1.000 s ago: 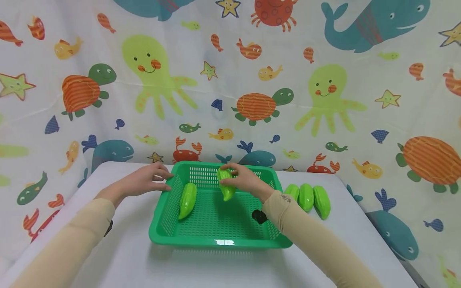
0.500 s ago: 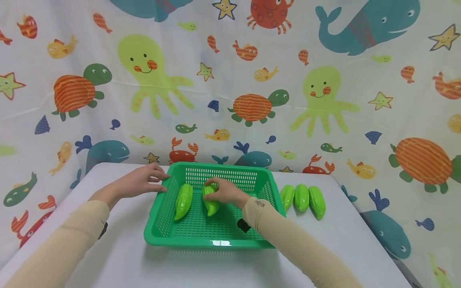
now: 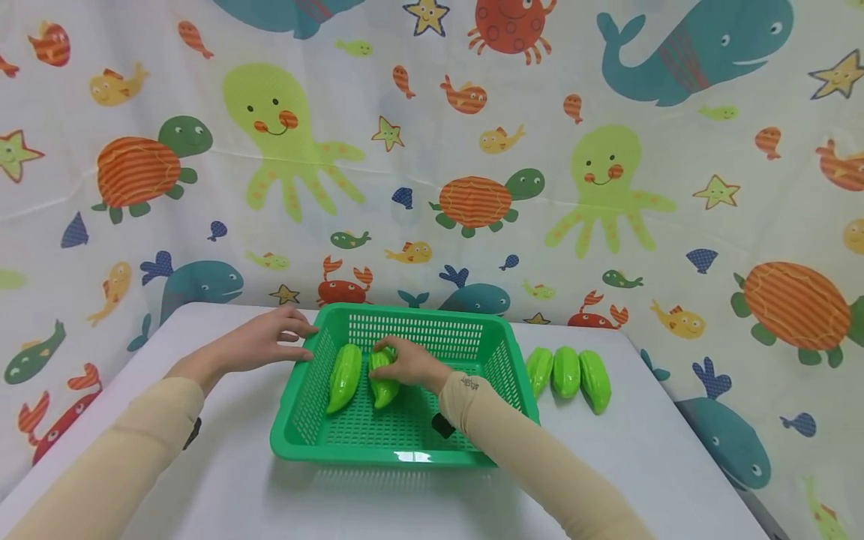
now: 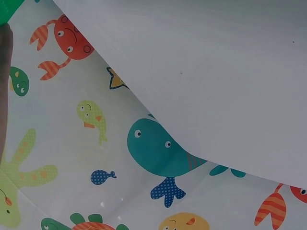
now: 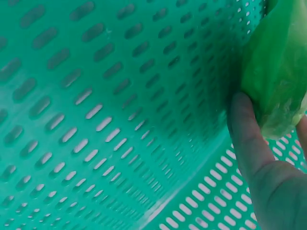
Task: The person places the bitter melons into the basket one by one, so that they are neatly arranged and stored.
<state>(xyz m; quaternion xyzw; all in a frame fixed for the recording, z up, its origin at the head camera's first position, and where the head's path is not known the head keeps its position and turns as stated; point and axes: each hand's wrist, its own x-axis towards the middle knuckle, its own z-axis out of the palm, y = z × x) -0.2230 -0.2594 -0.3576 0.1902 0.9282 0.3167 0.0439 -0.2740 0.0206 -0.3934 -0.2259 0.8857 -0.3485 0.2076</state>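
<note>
My right hand (image 3: 408, 364) pinches a bright green bitter melon (image 3: 383, 394) between thumb and fingers, low inside the green plastic basket (image 3: 378, 455). In the right wrist view, the thumb and fingertips press the sides of this bitter melon (image 5: 280, 62), close over the slotted basket floor (image 5: 110, 72). To its left another bitter melon (image 3: 345, 377) lies lengthwise along the basket's left wall. At the left rim is my left hand (image 3: 259, 341), fingers loosely bent and spread, fingertips right at the edge and holding nothing. Only a strip of that hand (image 4: 5, 86) shows in the left wrist view.
Three more bitter melons (image 3: 565, 373) lie side by side on the white table (image 3: 648, 450), right of the basket. A curtain (image 3: 418, 165) printed with sea animals hangs behind the table and along its sides.
My right hand has carried the bitter melon leftward and down into the basket, beside the one lying there. The left hand stays at the rim. The head view has shifted slightly.
</note>
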